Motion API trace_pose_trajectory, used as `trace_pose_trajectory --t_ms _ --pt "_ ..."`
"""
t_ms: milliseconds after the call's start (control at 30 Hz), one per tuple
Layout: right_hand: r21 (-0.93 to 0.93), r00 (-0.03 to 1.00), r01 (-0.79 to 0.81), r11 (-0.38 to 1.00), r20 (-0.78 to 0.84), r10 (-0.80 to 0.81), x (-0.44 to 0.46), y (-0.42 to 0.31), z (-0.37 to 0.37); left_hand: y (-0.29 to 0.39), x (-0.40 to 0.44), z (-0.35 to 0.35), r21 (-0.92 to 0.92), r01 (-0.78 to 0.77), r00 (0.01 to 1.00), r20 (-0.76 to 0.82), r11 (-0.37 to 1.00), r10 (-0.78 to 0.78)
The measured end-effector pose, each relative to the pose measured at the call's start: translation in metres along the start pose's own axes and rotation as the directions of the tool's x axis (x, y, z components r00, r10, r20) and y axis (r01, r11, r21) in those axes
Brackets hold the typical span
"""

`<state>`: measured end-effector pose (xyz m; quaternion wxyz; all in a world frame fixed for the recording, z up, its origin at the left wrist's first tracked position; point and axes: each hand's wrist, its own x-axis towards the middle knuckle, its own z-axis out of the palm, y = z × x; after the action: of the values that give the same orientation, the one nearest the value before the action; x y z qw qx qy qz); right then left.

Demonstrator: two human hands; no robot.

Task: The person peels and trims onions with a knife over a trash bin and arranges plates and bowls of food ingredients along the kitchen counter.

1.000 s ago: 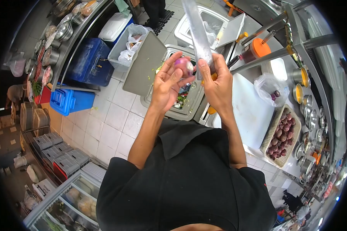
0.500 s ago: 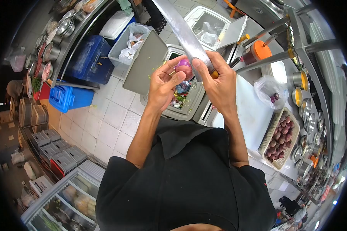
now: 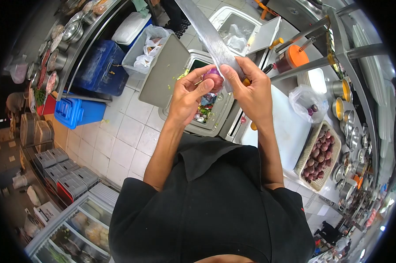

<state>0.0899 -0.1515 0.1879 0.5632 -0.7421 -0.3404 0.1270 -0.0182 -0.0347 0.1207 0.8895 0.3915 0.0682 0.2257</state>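
My left hand (image 3: 188, 94) pinches a purple-red onion (image 3: 213, 80) between thumb and fingers. In my right hand (image 3: 252, 90) is a large knife (image 3: 210, 37), gripped near the base of its broad blade, with the tip pointing away to the upper left. The blade's lower part rests against or right beside the onion, with my right thumb close to it. Below both hands stands an open grey bin (image 3: 215, 127) holding peelings and other scraps. How much skin is off the onion's far side is hidden.
To the right, a white cutting board (image 3: 285, 127) lies on the counter. Beside it are a basket (image 3: 299, 168) of onions and a plastic bag (image 3: 301, 94) with a few onions. The bin's grey lid (image 3: 163, 72) stands open at left. A white cooler (image 3: 217, 15) stands beyond.
The onion has turned slightly in my left fingers, showing more of its reddish side. The knife blade has shifted a little against it. Both hands stay over the bin.
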Motion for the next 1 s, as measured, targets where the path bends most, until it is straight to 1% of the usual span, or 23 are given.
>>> trace_pose_trajectory --t_ms 33,100,233,400,533,567,600,633,667,700,733,767,800,867,933,1000 --pt "0.0 1.0 0.0 1.0 -0.002 0.0 0.001 0.004 -0.001 0.001 0.001 0.0 0.013 -0.002 1.0 -0.005 1.0 0.002" --pt "0.072 0.999 -0.028 0.997 -0.016 0.03 0.002 0.011 -0.002 0.003 0.002 0.0 0.022 -0.007 1.0 -0.001 1.0 0.007" --pt "0.06 0.999 -0.019 0.998 -0.035 0.021 0.002 0.009 -0.004 0.004 0.003 0.003 0.058 -0.007 1.0 0.02 0.998 0.006" --pt "0.015 1.0 -0.015 1.0 0.011 0.015 0.0 -0.003 -0.008 0.001 0.004 0.006 0.045 0.001 1.0 0.012 0.999 -0.002" --pt "0.013 1.0 -0.002 1.0 -0.023 0.003 0.0 0.0 -0.005 0.0 0.005 0.005 0.066 -0.002 1.0 0.002 0.998 0.002" --pt "-0.038 0.996 0.084 0.996 -0.03 -0.086 0.001 0.007 -0.003 -0.003 0.004 0.001 0.156 -0.004 0.998 -0.061 0.988 0.014" --pt "-0.119 0.983 0.163 0.979 -0.06 -0.171 0.003 0.017 -0.007 -0.006 0.005 0.0 0.231 0.003 0.996 -0.087 0.973 0.018" --pt "0.028 0.977 0.205 0.978 -0.058 -0.203 0.007 0.041 0.0 -0.004 0.006 0.004 0.267 0.009 0.996 -0.087 0.964 0.015" --pt "-0.115 0.988 0.156 0.981 0.03 -0.153 0.003 0.021 -0.013 -0.008 0.006 -0.001 0.258 0.01 0.996 -0.089 0.966 0.013" --pt "-0.198 0.959 0.267 0.943 -0.039 -0.28 0.002 0.026 -0.012 -0.009 0.006 -0.008 0.258 0.018 0.998 -0.06 0.966 -0.002" --pt "-0.173 0.958 0.273 0.946 -0.044 -0.284 0.001 0.025 -0.014 -0.011 0.008 -0.02 0.206 0.02 1.0 -0.017 0.978 -0.017" --pt "-0.176 0.959 0.269 0.947 -0.048 -0.281 0.0 0.023 -0.015 -0.014 0.008 -0.035 0.206 0.031 0.999 0.021 0.978 -0.036" --pt "-0.134 0.975 0.219 0.967 0.0 -0.221 -0.004 0.018 -0.022 -0.015 0.009 -0.035 0.179 0.04 0.996 0.073 0.983 -0.054" --pt "-0.154 0.964 0.252 0.955 -0.042 -0.261 -0.009 0.016 -0.027 -0.016 0.013 -0.03 0.158 0.05 0.988 0.139 0.986 -0.072" --pt "-0.158 0.956 0.273 0.949 -0.065 -0.286 -0.008 0.019 -0.032 -0.016 0.02 -0.025 0.131 0.083 0.987 0.126 0.988 -0.099" --pt "-0.105 0.964 0.244 0.964 -0.082 -0.253 -0.01 0.022 -0.031 -0.019 0.02 -0.021 0.147 0.07 0.988 0.123 0.987 -0.088"
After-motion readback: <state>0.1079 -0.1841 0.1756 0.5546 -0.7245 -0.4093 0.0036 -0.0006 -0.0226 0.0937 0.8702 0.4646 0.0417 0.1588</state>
